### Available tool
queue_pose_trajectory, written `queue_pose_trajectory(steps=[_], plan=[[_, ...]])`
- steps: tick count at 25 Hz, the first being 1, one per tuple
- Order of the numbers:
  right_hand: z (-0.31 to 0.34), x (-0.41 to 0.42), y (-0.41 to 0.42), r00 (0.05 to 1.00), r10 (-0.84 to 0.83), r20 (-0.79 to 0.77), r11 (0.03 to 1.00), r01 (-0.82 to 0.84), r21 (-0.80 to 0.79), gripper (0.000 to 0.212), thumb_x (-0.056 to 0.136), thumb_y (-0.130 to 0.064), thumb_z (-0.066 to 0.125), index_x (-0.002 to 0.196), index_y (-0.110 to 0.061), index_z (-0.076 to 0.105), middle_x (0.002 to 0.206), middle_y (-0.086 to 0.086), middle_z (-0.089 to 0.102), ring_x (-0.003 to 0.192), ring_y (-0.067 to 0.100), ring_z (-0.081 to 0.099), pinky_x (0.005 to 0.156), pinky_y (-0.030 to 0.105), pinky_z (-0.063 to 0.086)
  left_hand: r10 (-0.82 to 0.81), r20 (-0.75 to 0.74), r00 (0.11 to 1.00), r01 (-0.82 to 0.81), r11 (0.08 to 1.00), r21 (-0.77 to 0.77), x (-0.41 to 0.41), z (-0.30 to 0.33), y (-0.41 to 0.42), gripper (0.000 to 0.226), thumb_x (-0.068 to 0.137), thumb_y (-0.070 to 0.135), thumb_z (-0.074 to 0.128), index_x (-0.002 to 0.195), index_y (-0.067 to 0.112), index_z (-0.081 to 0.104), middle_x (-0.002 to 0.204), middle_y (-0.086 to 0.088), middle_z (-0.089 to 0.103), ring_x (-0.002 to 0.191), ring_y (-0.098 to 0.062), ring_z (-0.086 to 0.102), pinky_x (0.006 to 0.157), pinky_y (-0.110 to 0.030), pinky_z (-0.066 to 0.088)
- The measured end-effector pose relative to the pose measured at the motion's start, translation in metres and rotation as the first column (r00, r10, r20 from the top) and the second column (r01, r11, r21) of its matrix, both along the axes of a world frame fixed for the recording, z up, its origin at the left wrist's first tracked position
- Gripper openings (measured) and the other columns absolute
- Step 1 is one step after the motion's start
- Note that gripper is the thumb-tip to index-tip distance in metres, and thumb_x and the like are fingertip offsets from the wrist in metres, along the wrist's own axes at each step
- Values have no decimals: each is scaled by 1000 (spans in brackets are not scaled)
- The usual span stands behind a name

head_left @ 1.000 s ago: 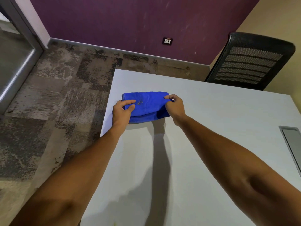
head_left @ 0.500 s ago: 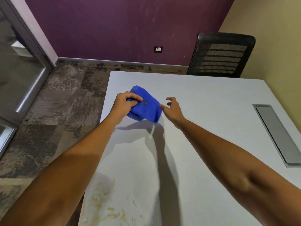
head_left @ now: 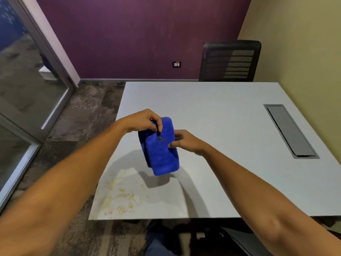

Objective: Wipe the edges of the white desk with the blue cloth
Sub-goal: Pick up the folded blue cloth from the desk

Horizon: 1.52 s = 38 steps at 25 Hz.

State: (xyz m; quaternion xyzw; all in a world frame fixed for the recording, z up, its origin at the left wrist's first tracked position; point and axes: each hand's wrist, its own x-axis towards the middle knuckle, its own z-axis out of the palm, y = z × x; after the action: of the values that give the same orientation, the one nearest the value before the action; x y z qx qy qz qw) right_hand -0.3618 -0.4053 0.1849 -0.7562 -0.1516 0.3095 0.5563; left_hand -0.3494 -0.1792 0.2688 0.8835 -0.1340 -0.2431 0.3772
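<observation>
The folded blue cloth [head_left: 161,146] hangs in the air above the white desk [head_left: 212,111], lifted clear of the top and casting a shadow below it. My left hand [head_left: 143,120] pinches the cloth's upper end. My right hand [head_left: 184,141] touches the cloth's right side, thumb and fingers closing on its edge. Yellowish crumbs and smears [head_left: 121,196] lie on the desk's near left corner, close to the front and left edges.
A grey cable hatch [head_left: 289,130] is set into the desk's right side. A black mesh chair [head_left: 230,61] stands behind the far edge. A glass partition [head_left: 27,93] runs along the left over patterned carpet. A yellow wall borders the right.
The cloth went from lying flat on the desk to being lifted and hanging upright. My left hand raised it; my right hand let go, then came back to its side. The camera pulled back.
</observation>
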Motion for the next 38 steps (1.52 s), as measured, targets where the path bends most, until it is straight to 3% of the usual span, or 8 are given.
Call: queue_pose_trajectory(steps=[4,8,14,22,25,29,34,38], plan=[[0,-57,-15,993,-51,-104,991,63,119,32,95,-22,71,126,-13,69,122,3,74,114,24,70,97,40,57,79,128,989,-84,996,37,-50,8,-24,35,84,0,60,74,31,75,99,10,68,94,-18,63,76,-23,45],[-2,-94,-10,978,-153,-142,953,184,242,31,99,-22,67,126,-7,66,123,13,73,115,34,69,99,46,56,192,361,913,-245,963,110,-102,-11,-29,27,87,12,65,108,27,69,130,1,52,119,-19,52,102,-34,43],[9,-126,11,930,-334,-151,906,361,219,24,100,-19,62,121,-9,65,117,9,74,109,30,71,99,47,56,525,588,615,-572,810,-125,-184,-45,-37,36,91,29,66,124,15,60,129,-5,57,119,-24,55,98,-35,45],[25,-165,56,947,-195,256,981,189,46,21,93,-8,55,112,-12,64,100,8,73,92,26,69,82,36,58,789,16,615,-731,577,-363,-217,-55,-61,61,95,53,51,147,26,33,145,-3,50,117,-21,57,91,-32,49],[21,-182,77,963,-249,106,966,240,90,32,92,-7,54,121,-18,58,106,2,71,91,15,70,74,22,53,773,-34,634,-727,580,-368,-229,-56,-49,63,97,57,44,151,30,27,150,-2,44,124,-22,53,101,-39,48],[15,-205,104,926,-328,-188,913,362,189,40,88,0,61,124,-19,63,111,9,75,94,24,75,77,32,60,728,-81,681,-703,619,-349,-250,-67,0,65,99,57,37,156,34,15,163,2,23,143,-25,36,112,-45,38],[11,-233,143,888,-331,-319,861,422,284,42,87,2,62,123,-19,67,113,6,77,102,30,75,90,47,61,775,-212,596,-795,532,-293,-275,-82,52,102,83,68,59,155,28,-2,147,-6,44,122,-32,56,97,-48,51],[12,-242,158,862,-379,-336,847,469,249,41,89,1,64,125,-18,67,116,4,76,105,29,73,91,45,61,702,-417,578,-807,416,-419,-272,-88,81,105,73,55,79,150,21,16,131,-7,59,108,-28,66,92,-51,56]])
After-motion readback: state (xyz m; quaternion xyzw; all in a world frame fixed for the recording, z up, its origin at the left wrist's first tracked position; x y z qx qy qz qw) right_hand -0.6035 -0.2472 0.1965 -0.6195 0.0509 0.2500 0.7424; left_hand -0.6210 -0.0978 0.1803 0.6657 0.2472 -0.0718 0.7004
